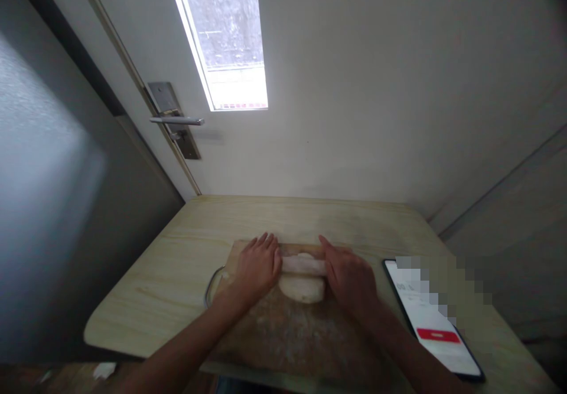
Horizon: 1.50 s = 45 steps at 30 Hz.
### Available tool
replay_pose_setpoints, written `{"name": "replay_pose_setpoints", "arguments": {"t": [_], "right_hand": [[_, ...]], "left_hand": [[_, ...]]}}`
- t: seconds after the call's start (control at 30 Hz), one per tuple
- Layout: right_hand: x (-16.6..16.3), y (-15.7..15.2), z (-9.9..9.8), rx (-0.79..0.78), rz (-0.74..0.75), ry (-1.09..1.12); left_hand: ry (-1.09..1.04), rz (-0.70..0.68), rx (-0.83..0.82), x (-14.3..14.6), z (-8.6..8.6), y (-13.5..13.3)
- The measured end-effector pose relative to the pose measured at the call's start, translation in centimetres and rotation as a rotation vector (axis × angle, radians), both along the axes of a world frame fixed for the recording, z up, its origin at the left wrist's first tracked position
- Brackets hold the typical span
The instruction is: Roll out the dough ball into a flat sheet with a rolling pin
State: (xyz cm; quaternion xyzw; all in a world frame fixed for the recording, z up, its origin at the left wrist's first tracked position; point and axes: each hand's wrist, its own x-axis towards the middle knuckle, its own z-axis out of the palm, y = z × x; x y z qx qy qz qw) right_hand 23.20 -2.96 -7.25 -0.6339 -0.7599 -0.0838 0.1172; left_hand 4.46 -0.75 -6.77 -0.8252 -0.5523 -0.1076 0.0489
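A pale rolling pin (303,266) lies crosswise over a flattened piece of dough (302,289) on a wooden cutting board (287,335). My left hand (258,264) presses over the pin's left end, its fingers close together and pointing forward. At the other end, my right hand (351,271) is closed around the pin, with one digit pointing forward along it. Dough shows on both sides of the pin, mostly on the near side. Both ends of the pin are hidden under my hands. White flour marks the board in front of the dough.
The board rests on a light wood-patterned table (155,276). A phone (436,323) with a lit screen lies to the right. A metal loop handle (211,285) sticks out at the board's left. Behind the table stands a door with a lever handle (177,121) and a narrow window (234,39).
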Motion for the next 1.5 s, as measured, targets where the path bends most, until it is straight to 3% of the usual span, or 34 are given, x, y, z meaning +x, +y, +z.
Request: {"name": "replay_pose_setpoints", "arguments": {"t": [0.1, 0.13, 0.27, 0.4, 0.6, 0.73, 0.9, 0.97, 1.03, 1.1, 1.23, 1.37, 1.43, 1.5], "right_hand": [[0.1, -1.1, -0.6, 0.154, 0.133, 0.050], [0.1, -0.9, -0.7, 0.171, 0.129, 0.053], [-0.2, 2.1, 0.1, 0.026, -0.027, 0.020], [-0.6, 4.2, 1.1, -0.023, -0.061, -0.025], [-1.1, 3.6, 1.2, -0.027, -0.083, -0.055], [-0.4, 1.8, 0.6, 0.029, -0.035, -0.004], [1.5, -0.1, -0.6, 0.064, 0.312, 0.050], [2.2, -0.4, -0.8, 0.044, 0.384, 0.051], [2.6, -0.8, -0.8, 0.012, 0.368, 0.079], [2.7, -1.3, -0.5, -0.024, 0.277, 0.175], [2.6, -2.0, -0.6, -0.150, 0.108, 0.638], [2.7, -1.5, -2.2, -0.422, -0.066, 1.153], [2.8, -1.2, -3.0, -0.479, -0.138, 1.309], [2.8, -1.2, -3.4, -0.458, -0.148, 1.379]], "left_hand": [[0.000, -0.073, -0.006, -0.6, -0.5, -1.5], [-0.008, -0.041, 0.004, -0.6, -0.6, -1.4], [-0.002, 0.081, -0.039, 0.2, -0.4, 1.4], [-0.006, 0.143, -0.110, 0.5, -0.8, 4.0], [0.005, 0.134, -0.103, 0.3, -1.1, 3.3], [-0.004, 0.021, -0.021, 0.0, -0.4, 1.4], [-0.108, -0.148, 0.148, -2.3, -0.3, -2.1], [-0.133, -0.341, 0.214, -3.7, -0.6, -3.4], [-0.081, -0.633, 0.203, -4.6, -0.8, -4.3], [0.002, -0.804, 0.131, -4.7, -0.6, -4.5], [0.079, -0.838, -0.011, -2.3, 0.5, -3.0], [0.091, -0.978, -0.085, 0.6, 0.7, -0.7], [0.086, -0.958, -0.087, 1.7, 0.2, -0.4], [0.055, -0.806, -0.071, 2.8, -0.6, -1.0]]}}
